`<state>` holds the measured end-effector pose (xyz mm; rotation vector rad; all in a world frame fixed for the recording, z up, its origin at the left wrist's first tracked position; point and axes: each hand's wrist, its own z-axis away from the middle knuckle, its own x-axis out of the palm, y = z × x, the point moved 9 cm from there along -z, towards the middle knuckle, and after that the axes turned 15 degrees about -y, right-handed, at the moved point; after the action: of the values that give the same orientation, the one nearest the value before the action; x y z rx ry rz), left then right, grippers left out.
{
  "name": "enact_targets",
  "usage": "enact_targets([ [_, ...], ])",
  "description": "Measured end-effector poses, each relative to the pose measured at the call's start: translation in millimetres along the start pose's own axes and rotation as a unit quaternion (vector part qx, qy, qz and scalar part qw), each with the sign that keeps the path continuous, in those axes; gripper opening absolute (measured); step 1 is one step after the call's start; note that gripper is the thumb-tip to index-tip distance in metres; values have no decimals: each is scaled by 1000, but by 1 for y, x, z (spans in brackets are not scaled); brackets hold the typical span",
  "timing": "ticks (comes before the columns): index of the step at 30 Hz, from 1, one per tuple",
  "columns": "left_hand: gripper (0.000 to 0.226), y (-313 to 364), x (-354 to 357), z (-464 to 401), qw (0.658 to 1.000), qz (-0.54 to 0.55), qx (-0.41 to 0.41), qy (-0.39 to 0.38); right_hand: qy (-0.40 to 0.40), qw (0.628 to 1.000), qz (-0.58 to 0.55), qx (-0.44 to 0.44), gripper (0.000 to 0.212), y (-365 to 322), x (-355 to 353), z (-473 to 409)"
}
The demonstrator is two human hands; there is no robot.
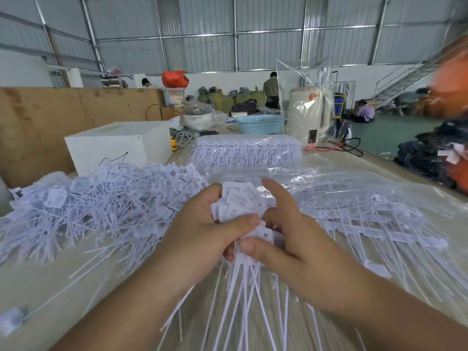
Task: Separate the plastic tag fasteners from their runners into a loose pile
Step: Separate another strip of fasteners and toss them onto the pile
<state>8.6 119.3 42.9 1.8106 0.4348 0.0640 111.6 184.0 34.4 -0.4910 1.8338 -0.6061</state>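
My left hand (202, 231) grips a bundle of white plastic tag fasteners (240, 203) by their flat heads, thumb pressed across them. The thin tails fan down toward me over the table. My right hand (286, 236) holds the same bundle from the right, its thumb pinching one tag head and its index finger raised. A big loose pile of separated fasteners (96, 209) lies to the left. More fasteners lie in a clear plastic bag (367, 214) to the right.
A packed stack of fasteners on runners (248, 150) sits behind the hands. A white box (116, 145), a blue basket (260, 124) and a cream kettle (309, 115) stand further back. A wooden board (50, 117) walls the left side. People work in the background.
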Motion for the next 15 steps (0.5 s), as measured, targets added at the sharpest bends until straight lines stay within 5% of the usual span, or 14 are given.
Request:
enact_targets([
  [4,15,2,-22,1,997,30,39,63,-29,999,-40,19,27,4,-9,2],
  [15,4,-12,-10,1,999,17,-7,27,-88,974,-201,49,38,13,-3,3],
])
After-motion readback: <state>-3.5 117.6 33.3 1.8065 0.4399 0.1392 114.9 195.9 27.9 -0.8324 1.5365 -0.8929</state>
